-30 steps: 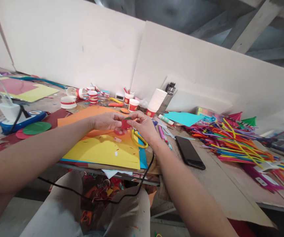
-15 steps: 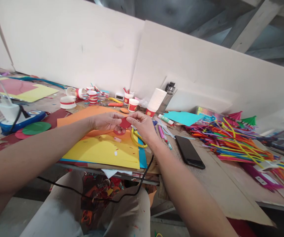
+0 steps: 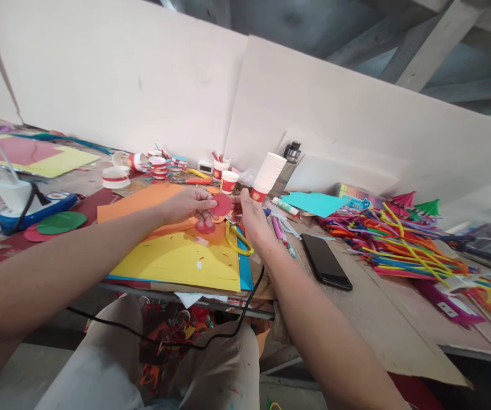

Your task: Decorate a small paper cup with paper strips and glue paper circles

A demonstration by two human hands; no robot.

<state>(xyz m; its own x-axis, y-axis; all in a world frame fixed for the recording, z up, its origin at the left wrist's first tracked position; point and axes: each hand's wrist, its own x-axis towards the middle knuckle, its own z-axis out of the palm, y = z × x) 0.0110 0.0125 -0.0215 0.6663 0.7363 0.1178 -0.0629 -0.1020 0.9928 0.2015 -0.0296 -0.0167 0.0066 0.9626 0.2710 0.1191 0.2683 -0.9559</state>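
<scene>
My left hand [image 3: 189,206] and my right hand [image 3: 248,215] meet over the work table, both pinching a small red paper disc [image 3: 221,204] held up between them. Another red paper piece [image 3: 205,227] lies just below the disc on the orange sheet [image 3: 143,202]. A yellow sheet [image 3: 181,259] and a blue sheet edge [image 3: 246,273] lie under my hands. Yellow-handled scissors [image 3: 239,242] rest beside my right wrist.
A black phone [image 3: 324,262] lies right of my right arm. Beyond it is a heap of coloured pipe cleaners [image 3: 403,245]. A stack of paper cups [image 3: 269,173], red-and-white cups [image 3: 228,181], a glue stick [image 3: 285,206], a teal sheet [image 3: 316,203] and a blue gadget [image 3: 36,208] stand around. A black cable [image 3: 211,336] hangs over the table edge.
The red disc has been turned up and raised a little, its flat face now showing. Both hands shifted slightly away from me.
</scene>
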